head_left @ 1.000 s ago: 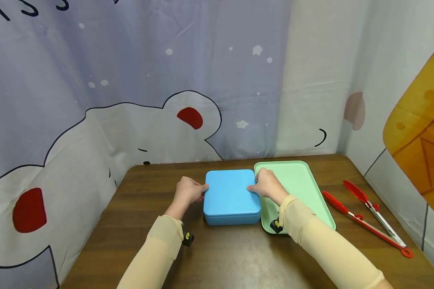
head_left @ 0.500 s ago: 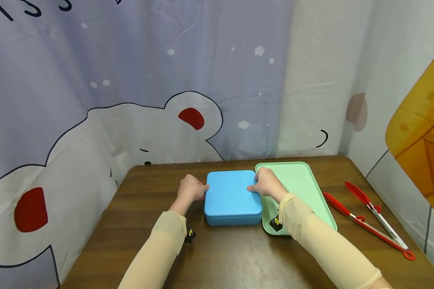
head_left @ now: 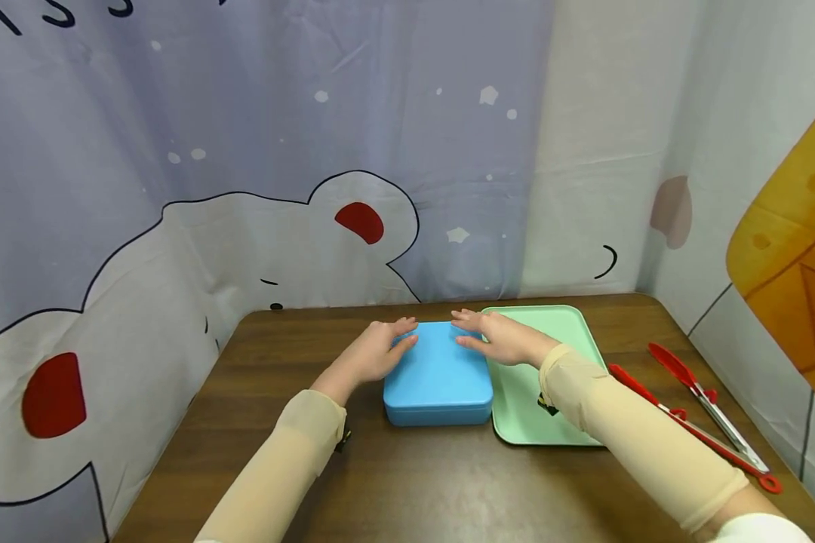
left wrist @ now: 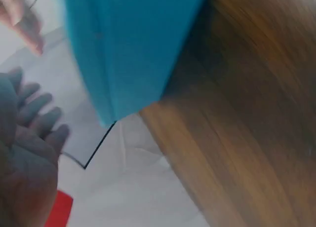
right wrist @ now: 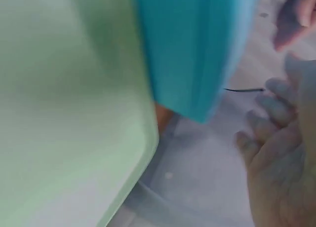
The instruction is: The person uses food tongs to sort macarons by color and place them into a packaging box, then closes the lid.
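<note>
A blue lidded box (head_left: 438, 377) sits closed on the wooden table, its left side showing in the left wrist view and its right side in the right wrist view. Over the lid's left back corner hovers my left hand (head_left: 375, 351), fingers extended and holding nothing. My right hand (head_left: 505, 338) is above the right back corner, palm down with its fingers spread. In both wrist views a gap shows between the hand and the box. Part of the light green tray (head_left: 536, 407), right beside the box, is hidden under my right forearm.
Red-tipped metal tongs (head_left: 716, 422) lie spread on the table (head_left: 407, 483) at the right. Behind the table and along its sides hangs a printed curtain (head_left: 258, 249).
Both hands have let go of the box's sides, risen and moved above the lid, with their fingers straightened. The box and tray have stayed in place.
</note>
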Tool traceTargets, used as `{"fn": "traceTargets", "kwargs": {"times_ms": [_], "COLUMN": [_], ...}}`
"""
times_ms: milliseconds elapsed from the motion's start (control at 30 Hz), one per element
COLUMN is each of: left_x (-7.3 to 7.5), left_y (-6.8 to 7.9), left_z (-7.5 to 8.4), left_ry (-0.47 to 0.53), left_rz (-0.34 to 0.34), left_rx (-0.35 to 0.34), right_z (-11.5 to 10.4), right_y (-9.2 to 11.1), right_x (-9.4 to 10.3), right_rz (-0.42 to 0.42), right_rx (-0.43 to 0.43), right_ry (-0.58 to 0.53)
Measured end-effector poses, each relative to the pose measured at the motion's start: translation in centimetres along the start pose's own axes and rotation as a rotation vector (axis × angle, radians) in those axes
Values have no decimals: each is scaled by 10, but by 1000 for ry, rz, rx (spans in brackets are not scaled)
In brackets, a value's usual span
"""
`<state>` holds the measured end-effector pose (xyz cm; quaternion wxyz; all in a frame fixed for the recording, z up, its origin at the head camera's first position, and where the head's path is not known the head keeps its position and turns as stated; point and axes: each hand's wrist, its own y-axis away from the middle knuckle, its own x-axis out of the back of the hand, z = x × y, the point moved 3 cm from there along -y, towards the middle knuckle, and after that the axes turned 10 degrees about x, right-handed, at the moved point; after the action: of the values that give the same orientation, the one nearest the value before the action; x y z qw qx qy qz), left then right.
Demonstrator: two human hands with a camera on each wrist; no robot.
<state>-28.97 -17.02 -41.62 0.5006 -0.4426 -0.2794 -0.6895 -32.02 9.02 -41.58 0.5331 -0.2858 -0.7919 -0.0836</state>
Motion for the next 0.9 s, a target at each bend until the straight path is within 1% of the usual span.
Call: {"fn": "traceTargets", "kwargs": {"times_ms": [33, 100, 167, 200, 300, 367, 533, 667, 733, 833, 900], "left_x": [-4, -13, -22, -26, -34, -36, -35, -38, -38, -36, -35], "left_y": [-2, -4, -7, -8, -11, -13, -15, -13, -13, -16, -19], "left_z": [1, 0, -4, -6, -13, -17, -19, -21, -20, -19, -19], "left_ry": [-26, -80, -123, -138, -160, -146, -95, -98, -97, -89, -90], "left_rz": [-29, -79, -117, -128, -145, -133, -87, -101, -96, -79, -84], "left_rx": [-44, -111, -153, -160, -160, -149, -145, -115, -98, -95, -97], "right_z": [2, 6, 11, 13, 18, 20, 23, 25, 26, 27, 28], "right_y": [-1, -3, -4, -5, -7, -7, -6, -3, -3, -4, -4], "right_x": [-3, -10, -17, -19, -25, -27, -28, -32, -32, -30, -29], "right_rz": [-27, -74, -103, -115, -145, -151, -130, -145, -134, -112, -115], "right_rx": [38, 97, 135, 143, 158, 150, 109, 91, 77, 60, 60], "right_ry": [6, 18, 23, 23, 25, 7, -47, -51, -51, -55, -51]}}
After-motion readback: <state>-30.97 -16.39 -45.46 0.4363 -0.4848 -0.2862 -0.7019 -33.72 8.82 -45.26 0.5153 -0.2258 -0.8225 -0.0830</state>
